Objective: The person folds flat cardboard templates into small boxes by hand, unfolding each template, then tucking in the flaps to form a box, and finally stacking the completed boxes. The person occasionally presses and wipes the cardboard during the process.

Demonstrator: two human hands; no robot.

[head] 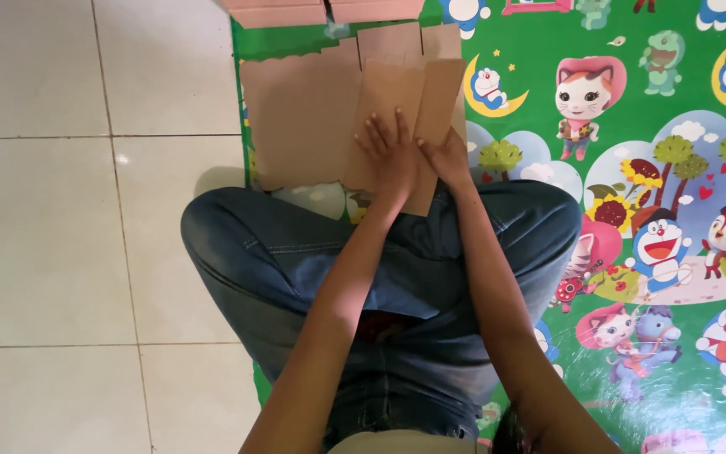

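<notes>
Head view looked down on a person sitting cross-legged in blue jeans (296, 252) on a green plastic floor mat printed with cartoon characters (632, 168). A flat brown cardboard sheet with folded flaps (313, 118) lay on the mat just in front of the knees. The left hand (390, 151) pressed flat on a raised cardboard flap, fingers spread, grasping nothing. The right hand (445, 155) touched the flap's edge beside it; whether it pinched the flap could not be told. Pink cardboard boxes (321, 10) sat beyond, and pale floor tiles (60, 210) lay alongside.
</notes>
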